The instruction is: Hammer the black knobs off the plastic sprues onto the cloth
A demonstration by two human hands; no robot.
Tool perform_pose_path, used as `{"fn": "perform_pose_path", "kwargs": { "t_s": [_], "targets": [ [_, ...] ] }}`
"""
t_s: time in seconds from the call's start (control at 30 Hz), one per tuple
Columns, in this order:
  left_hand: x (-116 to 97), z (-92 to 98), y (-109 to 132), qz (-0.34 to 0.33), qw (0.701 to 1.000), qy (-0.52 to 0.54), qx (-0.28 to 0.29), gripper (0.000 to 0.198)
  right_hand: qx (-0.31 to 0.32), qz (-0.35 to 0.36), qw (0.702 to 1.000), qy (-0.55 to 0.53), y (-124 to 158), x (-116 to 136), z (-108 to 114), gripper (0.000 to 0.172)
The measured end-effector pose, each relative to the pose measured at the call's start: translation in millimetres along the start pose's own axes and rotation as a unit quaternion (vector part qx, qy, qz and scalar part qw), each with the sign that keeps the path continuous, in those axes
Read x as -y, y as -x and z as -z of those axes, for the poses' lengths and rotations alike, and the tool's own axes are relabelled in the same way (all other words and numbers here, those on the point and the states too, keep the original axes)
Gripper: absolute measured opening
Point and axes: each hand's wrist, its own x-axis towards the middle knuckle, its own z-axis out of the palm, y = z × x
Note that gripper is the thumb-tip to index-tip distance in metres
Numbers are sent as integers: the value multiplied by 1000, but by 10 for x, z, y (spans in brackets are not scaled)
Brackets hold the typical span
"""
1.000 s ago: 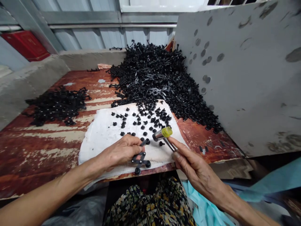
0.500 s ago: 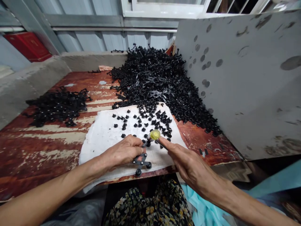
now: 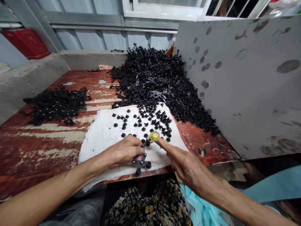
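My left hand pinches a black metal linkage above the near part of a white cloth. Two round black knobs end the linkage's near arms, and its far end reaches up to the hammer. My right hand is closed around the handle of a small hammer with a yellowish, see-through head, its index finger stretched along the handle. The head sits right over the linkage's far end; whether they touch I cannot tell. Small black round-based pegs lie scattered on the cloth just beyond both hands.
A large heap of black parts fills the back of the worn red tabletop. A smaller pile of black linkages lies at left. A grey spotted board stands along the right side; a low concrete ledge borders the left.
The hammer head is slightly lower and a touch further left against the linkage. Both hands keep their holds, and the camera view has shifted slightly.
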Motion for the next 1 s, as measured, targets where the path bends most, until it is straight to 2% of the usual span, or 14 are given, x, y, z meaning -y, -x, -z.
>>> {"fn": "perform_pose_path", "kwargs": {
  "t_s": [0.07,0.17,0.27,0.3,0.37,0.43,0.5,0.57,0.6,0.67,0.77,0.8,0.9,1.0],
  "targets": [
    [-18,2,1,5,1000,-8,-1,24,14,19,1000,18,7,-10,-9,61],
    [-37,17,-2,3,1000,-12,2,23,-13,26,999,25,9,-4,-12,61],
    [-25,32,-1,2,1000,-23,-7,26,66,-16,997,43,-38,52,19,58],
    [-13,31,4,-3,1000,-25,-4,27,60,-31,997,31,-65,78,30,55],
    [16,9,28,-31,999,-20,24,29,14,-73,997,-19,-122,124,34,44],
    [43,-41,71,-68,995,-13,76,30,-3,-114,989,-91,-169,145,-8,29],
    [59,-99,126,-98,988,-28,117,31,23,-157,970,-182,-188,143,-93,20],
    [66,-134,182,-119,984,-52,124,32,48,-193,940,-277,-175,136,-186,26],
    [69,-135,209,-125,984,-54,115,32,55,-207,925,-316,-161,136,-222,30],
    [82,-99,263,-131,990,-23,55,32,45,-225,906,-355,-130,144,-259,34],
    [138,-8,344,-105,989,61,-88,43,-20,-248,907,-341,-112,157,-245,35],
    [165,11,367,-88,985,87,-117,48,-41,-254,907,-334,-114,160,-238,35],
    [247,-10,398,-40,979,158,-121,55,-76,-257,904,-335,-129,170,-259,37],
    [273,-109,379,-41,976,189,-104,55,-62,-245,906,-339,-126,193,-334,38]
  ]
}}
